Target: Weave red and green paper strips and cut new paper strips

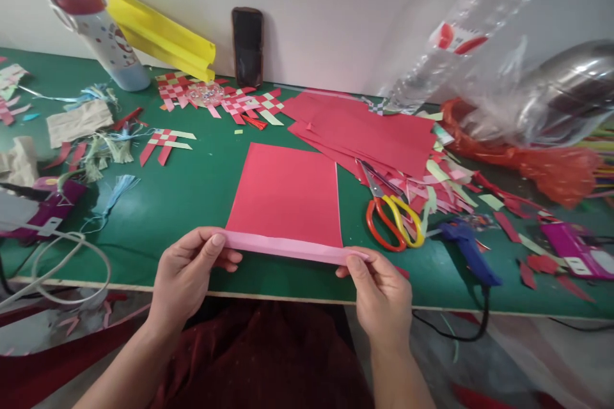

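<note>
A red sheet of paper [288, 195] lies on the green table [201, 185] in front of me. Its near edge is folded up into a narrow pink strip [288, 247]. My left hand [189, 271] pinches the left end of that folded strip with thumb and fingers closed. My right hand [381, 294] pinches the right end in the same way. Both hands sit at the table's front edge.
Scissors with red and yellow handles [391, 214] and a blue glue gun [467, 246] lie right of the sheet. A stack of red paper [364, 131], paper scraps, woven paper pieces [230, 101], a black phone [247, 46], a yellow folded sheet [158, 32] and plastic bags [503, 70] crowd the back.
</note>
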A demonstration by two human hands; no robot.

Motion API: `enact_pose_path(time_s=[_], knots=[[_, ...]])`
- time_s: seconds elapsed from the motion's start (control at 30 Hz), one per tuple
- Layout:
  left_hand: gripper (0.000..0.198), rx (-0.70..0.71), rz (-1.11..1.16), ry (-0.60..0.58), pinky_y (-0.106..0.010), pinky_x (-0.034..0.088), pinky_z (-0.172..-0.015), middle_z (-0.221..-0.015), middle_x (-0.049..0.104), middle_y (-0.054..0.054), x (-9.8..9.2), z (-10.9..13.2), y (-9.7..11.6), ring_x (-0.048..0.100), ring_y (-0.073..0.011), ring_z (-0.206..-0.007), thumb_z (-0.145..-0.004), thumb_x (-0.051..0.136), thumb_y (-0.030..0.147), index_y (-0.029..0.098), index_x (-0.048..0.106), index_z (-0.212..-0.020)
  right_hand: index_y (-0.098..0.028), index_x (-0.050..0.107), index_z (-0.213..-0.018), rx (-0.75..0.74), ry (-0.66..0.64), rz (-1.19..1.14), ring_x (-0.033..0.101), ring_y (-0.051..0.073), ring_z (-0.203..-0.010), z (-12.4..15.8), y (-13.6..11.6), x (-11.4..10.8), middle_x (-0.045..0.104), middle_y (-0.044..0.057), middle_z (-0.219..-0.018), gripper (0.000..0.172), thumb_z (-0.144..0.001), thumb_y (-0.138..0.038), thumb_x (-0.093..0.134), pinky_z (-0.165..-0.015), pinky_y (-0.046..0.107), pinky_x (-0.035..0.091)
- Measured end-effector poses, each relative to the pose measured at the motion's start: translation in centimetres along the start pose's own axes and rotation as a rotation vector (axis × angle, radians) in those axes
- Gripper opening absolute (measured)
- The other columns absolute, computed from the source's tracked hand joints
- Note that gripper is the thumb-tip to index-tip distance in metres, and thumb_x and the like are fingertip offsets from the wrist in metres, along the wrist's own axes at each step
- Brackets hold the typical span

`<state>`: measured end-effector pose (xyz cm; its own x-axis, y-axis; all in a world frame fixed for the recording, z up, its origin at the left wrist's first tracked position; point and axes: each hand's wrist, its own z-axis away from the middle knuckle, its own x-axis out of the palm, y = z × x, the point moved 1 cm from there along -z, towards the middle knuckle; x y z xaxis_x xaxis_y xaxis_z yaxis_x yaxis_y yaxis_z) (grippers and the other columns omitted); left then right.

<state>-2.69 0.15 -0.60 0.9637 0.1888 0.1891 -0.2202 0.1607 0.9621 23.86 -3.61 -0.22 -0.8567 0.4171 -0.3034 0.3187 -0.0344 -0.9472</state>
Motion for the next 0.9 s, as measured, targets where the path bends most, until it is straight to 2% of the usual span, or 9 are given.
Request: enact_pose_path(time_s=[0.33,0.9], knots=[[0.027,0.005,0.0,0.038,-0.022,0.058,-0.053,-0.062,0.071,-0.001,0.32,0.13,0.48,0.069,-0.0143,-0.056,-0.076,0.078,0.039,0.015,0.068,-0.085,-0.02,0.073,-0.083,0.065,0.014,-0.046,0.064,0.013,-0.055,-0.07,0.4,-0.02,0.068,0.0,-0.061,0.023,-0.083,-0.043,0.067,-0.053,0.021,0.053],[0.028,0.002,-0.009,0.047,-0.022,0.058,-0.049,-0.059,0.071,-0.001,0.69,0.25,0.86,0.069,-0.0154,-0.055,-0.074,0.079,0.038,0.016,0.066,-0.084,-0.019,0.071,-0.083,0.039,-0.024,-0.02,0.064,0.014,-0.056,-0.03,0.21,-0.23,0.066,0.0,-0.061,0.026,-0.086,-0.043,0.064,-0.053,0.025,0.052]])
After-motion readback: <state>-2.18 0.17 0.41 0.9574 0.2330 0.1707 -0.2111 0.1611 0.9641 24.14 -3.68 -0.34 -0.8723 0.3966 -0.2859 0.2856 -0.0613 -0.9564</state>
